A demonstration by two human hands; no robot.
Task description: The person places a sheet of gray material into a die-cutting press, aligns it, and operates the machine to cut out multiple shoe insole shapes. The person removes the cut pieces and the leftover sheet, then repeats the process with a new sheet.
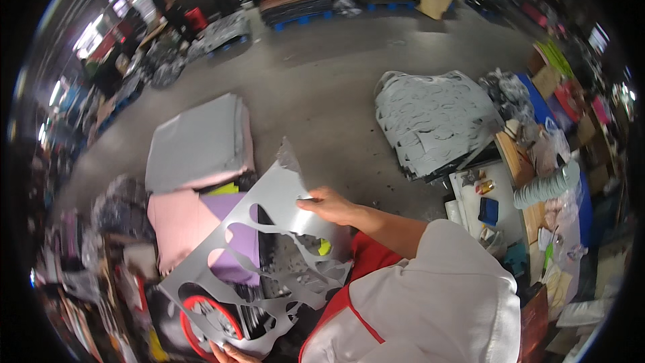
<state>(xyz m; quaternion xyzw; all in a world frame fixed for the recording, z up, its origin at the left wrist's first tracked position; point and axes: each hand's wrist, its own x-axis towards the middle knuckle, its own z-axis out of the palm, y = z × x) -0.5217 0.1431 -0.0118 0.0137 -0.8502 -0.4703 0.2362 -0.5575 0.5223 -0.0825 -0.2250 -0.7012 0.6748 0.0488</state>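
Grey and full of holes, one sheet (275,191) slanted beside a pink piece (181,218), its upper edge pinched by the right hand (329,206); the left hand (232,355) met its low end, grip unclear. Even, untwisted tension seemed safest. Counted: one flat stack (195,141), one cut-out pile (433,117), one red ring (185,328).

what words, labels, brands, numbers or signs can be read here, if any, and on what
None can be read.
Grey cut-out sheet in the right hand: no writing visible.
Small yellow item and dark blue object on the white worktop: any print too small or blurred.
Far background: too blurred.
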